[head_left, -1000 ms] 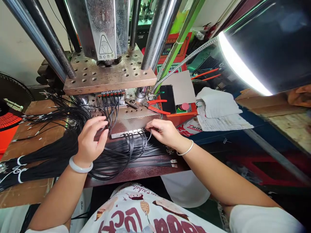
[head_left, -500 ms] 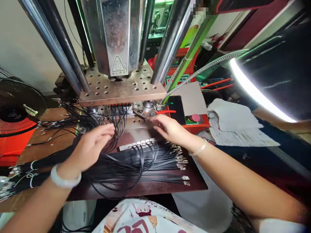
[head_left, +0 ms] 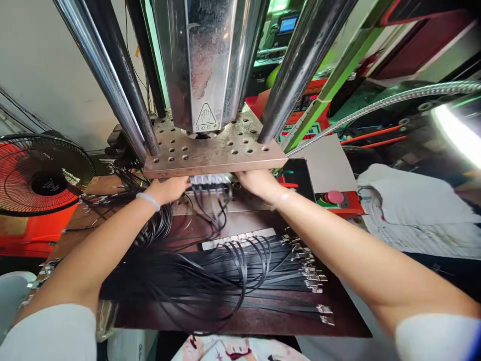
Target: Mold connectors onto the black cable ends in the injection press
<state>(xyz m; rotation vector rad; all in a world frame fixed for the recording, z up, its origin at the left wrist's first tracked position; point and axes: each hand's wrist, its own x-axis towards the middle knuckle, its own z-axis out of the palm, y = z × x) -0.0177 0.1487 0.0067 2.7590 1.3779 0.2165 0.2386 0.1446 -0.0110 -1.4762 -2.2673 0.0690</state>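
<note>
My left hand (head_left: 172, 189) reaches under the front edge of the press plate (head_left: 218, 161), its fingers closed at the left end of a silvery metal strip (head_left: 211, 179). At the strip's right end, my right hand (head_left: 257, 184) is also closed, its fingertips partly hidden beneath the plate. Black cables (head_left: 212, 205) hang forward from the strip, slightly blurred. On the dark red board nearer to me lies a second metal strip (head_left: 239, 239) with cables looping out of it.
Many black flat cables with metal connectors (head_left: 313, 278) lie across the board (head_left: 278, 321). A fan (head_left: 47, 180) stands at the left. To the right are a red emergency button (head_left: 334, 197), white cloths (head_left: 421, 195) and a bright lamp (head_left: 458, 135). Steel columns (head_left: 296, 70) flank the press.
Both hands have moved forward, from above the board to under the press plate, and have closed at the strip's ends. The view has shifted, so the press sits further right.
</note>
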